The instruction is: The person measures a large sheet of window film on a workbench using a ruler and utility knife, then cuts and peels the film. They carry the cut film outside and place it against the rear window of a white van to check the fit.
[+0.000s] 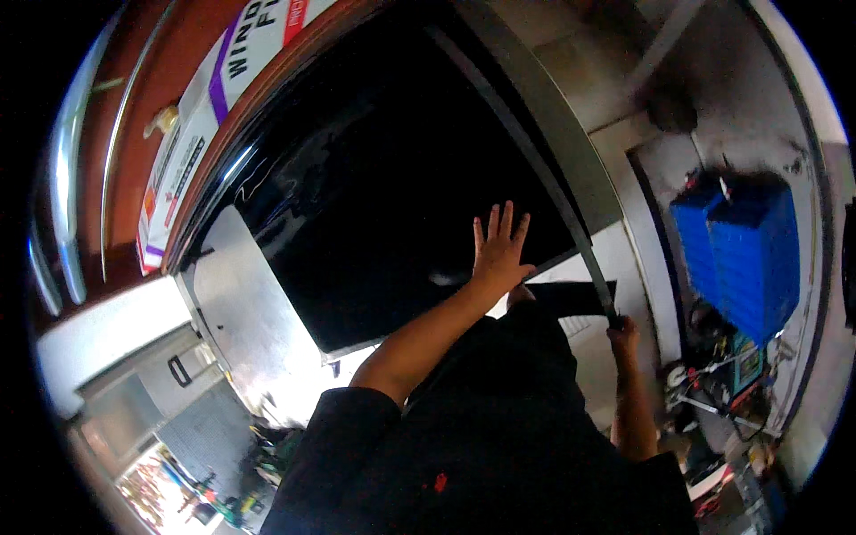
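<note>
A large glossy black sheet [383, 178] covers the work surface in front of me. My left hand [502, 250] rests on it with fingers spread and nothing in them. To the right, my right hand [623, 330] grips the lower end of a long narrow grey strip [557, 189], which runs diagonally up along the sheet's right side. A dark grey band [562, 134] lies beyond that edge. Below the right corner is a short black piece [580, 299]. A pale metallic panel [250, 276] borders the sheet at lower left.
A long printed white box [201, 116] and metal trims [67, 178] rest on reddish-brown wood at upper left. At right are blue plastic crates [740, 250] and cluttered tools and equipment [731, 392]. A grey cabinet [178, 366] and assorted small items are at lower left.
</note>
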Motion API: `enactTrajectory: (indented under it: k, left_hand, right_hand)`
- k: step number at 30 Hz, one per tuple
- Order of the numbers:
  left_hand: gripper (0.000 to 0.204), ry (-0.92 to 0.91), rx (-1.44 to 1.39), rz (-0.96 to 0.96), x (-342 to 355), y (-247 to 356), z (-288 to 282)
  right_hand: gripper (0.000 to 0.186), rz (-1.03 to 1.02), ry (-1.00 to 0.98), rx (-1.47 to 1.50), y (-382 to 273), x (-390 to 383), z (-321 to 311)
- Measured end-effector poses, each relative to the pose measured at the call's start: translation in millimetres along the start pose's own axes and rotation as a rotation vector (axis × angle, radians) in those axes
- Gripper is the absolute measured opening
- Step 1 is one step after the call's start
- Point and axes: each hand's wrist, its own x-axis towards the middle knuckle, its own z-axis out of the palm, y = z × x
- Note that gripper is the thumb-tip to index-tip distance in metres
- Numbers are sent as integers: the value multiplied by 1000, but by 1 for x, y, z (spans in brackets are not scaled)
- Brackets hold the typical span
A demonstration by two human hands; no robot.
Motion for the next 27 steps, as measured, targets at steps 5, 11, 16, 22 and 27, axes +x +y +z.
enactTrajectory:
  k: [5, 11, 16, 22, 27]
  left_hand:
    - [101, 88, -55, -56, -5, -15, -1]
    - [94, 252, -103, -288, -14, -96, -27]
    - [89, 398, -46, -544, -29, -205, -55]
    - [89, 299, -85, -693, -60, -273, -109]
    - [94, 282, -140, -654, -53, -247, -91]
  right_hand:
    - [37, -43, -106, -229, -18, 6, -23]
    - [26, -158, -8, -110, -2, 17, -14]
    - [16, -296, 28, -546, 53, 52, -18]
    - [17, -367, 258, -694, 31, 71, -113]
    - [15, -82, 89, -311, -44, 147, -225]
